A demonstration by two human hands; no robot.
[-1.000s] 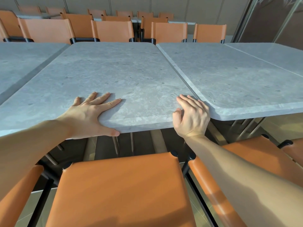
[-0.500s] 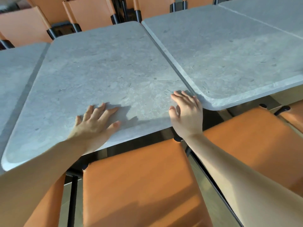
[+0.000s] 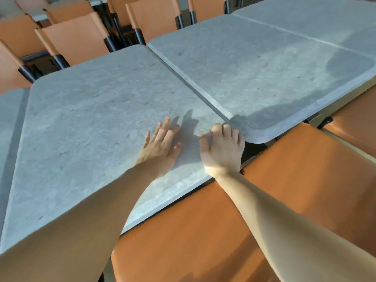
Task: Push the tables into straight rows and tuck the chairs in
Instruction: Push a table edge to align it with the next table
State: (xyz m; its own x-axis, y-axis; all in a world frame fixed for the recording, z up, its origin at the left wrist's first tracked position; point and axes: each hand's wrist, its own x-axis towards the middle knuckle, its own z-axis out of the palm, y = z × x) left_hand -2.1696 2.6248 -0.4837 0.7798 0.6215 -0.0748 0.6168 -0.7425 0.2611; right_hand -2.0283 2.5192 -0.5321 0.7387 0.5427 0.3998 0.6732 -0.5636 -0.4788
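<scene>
We look down on a grey stone-look centre table [image 3: 97, 119], our landmark, w/ both bare hands at its near-right corner. The left hand [image 3: 160, 147] lies flat on the top, fingers spread & straight, palm pressed to the slab just inside the near edge. The right hand [image 3: 221, 149] sits right at the corner, beside the left hand; its fingers curl over the edge where the centre table meets the right-hand table [image 3: 264, 68], thumb on top, gripping the corner. The two tops lie close along a narrow dark seam, but their near edges don't line up: the right-hand table's rounded corner sticks out nearer to us than the centre table's. A third table [image 3: 8, 123] shows as a strip at the centre table's left side, w/ a thin gap between. Below the centre table's near edge, an orange leather chair back [image 3: 183, 241] runs under our forearms, touching or just under the edge; we cannot tell which. A second orange chair [image 3: 315, 169] stands to its right, under the right-hand table. Beyond the centre table's far edge, more orange chairs w/ black frames [image 3: 77, 39] stand in rows.
</scene>
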